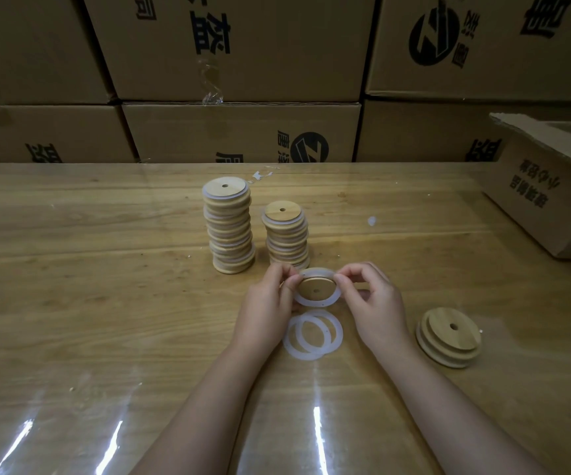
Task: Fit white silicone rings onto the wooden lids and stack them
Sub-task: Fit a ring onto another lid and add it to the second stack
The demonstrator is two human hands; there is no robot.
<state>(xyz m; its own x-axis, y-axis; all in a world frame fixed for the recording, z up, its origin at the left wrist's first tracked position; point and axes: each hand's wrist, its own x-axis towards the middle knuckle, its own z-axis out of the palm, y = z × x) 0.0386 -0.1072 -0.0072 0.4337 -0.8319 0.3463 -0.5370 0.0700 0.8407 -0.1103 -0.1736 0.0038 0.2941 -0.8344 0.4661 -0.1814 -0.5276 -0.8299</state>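
Both hands pinch a lid (314,286) above the table (106,269).
Left hand (267,303) and right hand (373,303) grip its rim, face tilted toward the camera, white ring (311,303) around it, near the shorter stack (287,238); boxes (243,132) behind carry upside-down black Chinese print.

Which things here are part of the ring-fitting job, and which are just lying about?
In the job: left hand and right hand pinching a white silicone ring onto a round wooden lid; loose white rings; tall stack of ringed lids; shorter stack; bare wooden lids.
Lying about: open cardboard box; stacked brown cartons behind.
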